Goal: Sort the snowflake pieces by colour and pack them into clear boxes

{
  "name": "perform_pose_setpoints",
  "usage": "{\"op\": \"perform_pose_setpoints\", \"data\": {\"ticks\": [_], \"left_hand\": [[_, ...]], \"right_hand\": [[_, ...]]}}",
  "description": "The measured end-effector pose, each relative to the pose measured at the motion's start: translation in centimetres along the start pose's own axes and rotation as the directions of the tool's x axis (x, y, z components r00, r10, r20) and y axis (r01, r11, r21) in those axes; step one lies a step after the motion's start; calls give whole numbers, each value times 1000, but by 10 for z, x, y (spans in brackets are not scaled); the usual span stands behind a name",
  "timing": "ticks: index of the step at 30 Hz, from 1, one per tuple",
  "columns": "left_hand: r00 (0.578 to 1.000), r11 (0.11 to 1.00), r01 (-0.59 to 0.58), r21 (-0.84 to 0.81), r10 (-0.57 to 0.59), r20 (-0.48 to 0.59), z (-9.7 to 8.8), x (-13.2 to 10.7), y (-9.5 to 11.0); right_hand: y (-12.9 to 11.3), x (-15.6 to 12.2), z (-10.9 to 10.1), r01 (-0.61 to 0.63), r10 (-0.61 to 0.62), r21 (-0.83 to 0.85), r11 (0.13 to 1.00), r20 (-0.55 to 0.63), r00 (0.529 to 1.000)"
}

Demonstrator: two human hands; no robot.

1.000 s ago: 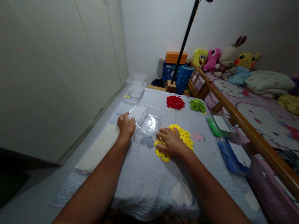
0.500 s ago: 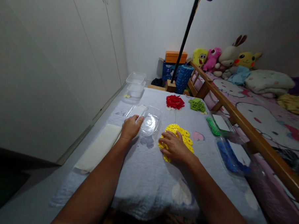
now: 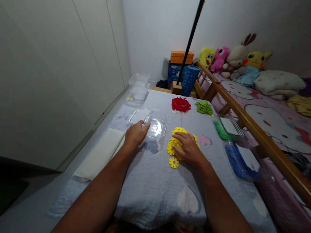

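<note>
My left hand (image 3: 135, 134) grips the near left rim of a clear plastic tray (image 3: 158, 125) on the pale blue cloth. My right hand (image 3: 187, 147) lies curled over a heap of yellow flower-shaped plastic pieces (image 3: 175, 145), fingers bent around them. One yellow piece (image 3: 173, 162) lies loose just in front of the heap.
Red pieces (image 3: 181, 104) and green pieces (image 3: 204, 107) lie in heaps farther back. Clear containers hold green (image 3: 221, 130) and blue pieces (image 3: 236, 160) at the right, beside a wooden bed rail (image 3: 250, 125). Stacked clear trays (image 3: 138, 85) stand at the back left. A white folded cloth (image 3: 99, 155) lies at left.
My left hand shifted from beside the tray onto its rim. My right hand has drawn the yellow pieces together into a tighter heap, leaving one piece loose in front.
</note>
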State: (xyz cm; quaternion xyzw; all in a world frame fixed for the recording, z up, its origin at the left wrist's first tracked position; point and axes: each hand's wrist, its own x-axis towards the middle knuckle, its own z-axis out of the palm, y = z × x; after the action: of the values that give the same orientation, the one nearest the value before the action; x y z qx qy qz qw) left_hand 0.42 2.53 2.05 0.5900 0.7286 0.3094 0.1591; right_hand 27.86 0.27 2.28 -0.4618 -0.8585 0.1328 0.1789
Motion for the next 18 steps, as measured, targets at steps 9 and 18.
{"op": "perform_pose_setpoints", "data": {"ticks": [9,18], "left_hand": [[990,992,-1,127,-16,138,-10,-4,11],[987,992,48,117,-65,144,-17,-4,14]], "right_hand": [[37,5,0,-150,140,-7,989,-327,935],[46,4,4,-279,247,-74,957,-292,924]]}}
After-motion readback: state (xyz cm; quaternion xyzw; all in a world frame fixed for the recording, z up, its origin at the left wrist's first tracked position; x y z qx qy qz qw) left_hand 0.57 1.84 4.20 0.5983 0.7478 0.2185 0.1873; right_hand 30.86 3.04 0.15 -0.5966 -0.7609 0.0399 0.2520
